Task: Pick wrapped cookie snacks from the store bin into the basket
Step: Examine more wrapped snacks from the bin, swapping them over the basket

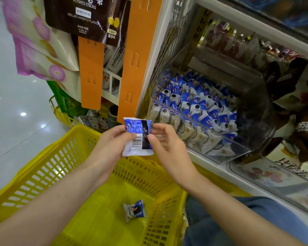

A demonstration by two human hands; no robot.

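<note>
Your two bare forearms reached up from the bottom of the frame and met at centre. Your left hand [112, 141] pinched the left edge of a blue and white wrapped cookie packet [138, 137], thumb over the front, and your right hand [169, 148] pinched its right edge between thumb and fingertips. You held the packet flat towards you with its barcode side showing, above the far rim of the basket.

Below your arms sat the yellow slotted plastic shopping basket [43, 167]. One second wrapped cookie packet [135, 210] lay on its floor, lower centre of the frame.

Right of centre, a clear plastic store bin [252, 110] stood on a white shelf [212, 162], holding a heap of blue and white wrapped cookie packets [194, 102] piled towards its left and front sides.

At upper left, orange plastic hanging strips [91, 73] carried snack bags, among them a dark brown bag marked potato sticks [85, 15]. A pale glossy tiled floor [11, 107] filled the left edge, with light spots reflected on it. Your knee in blue denim [238, 219] showed at lower right.
</note>
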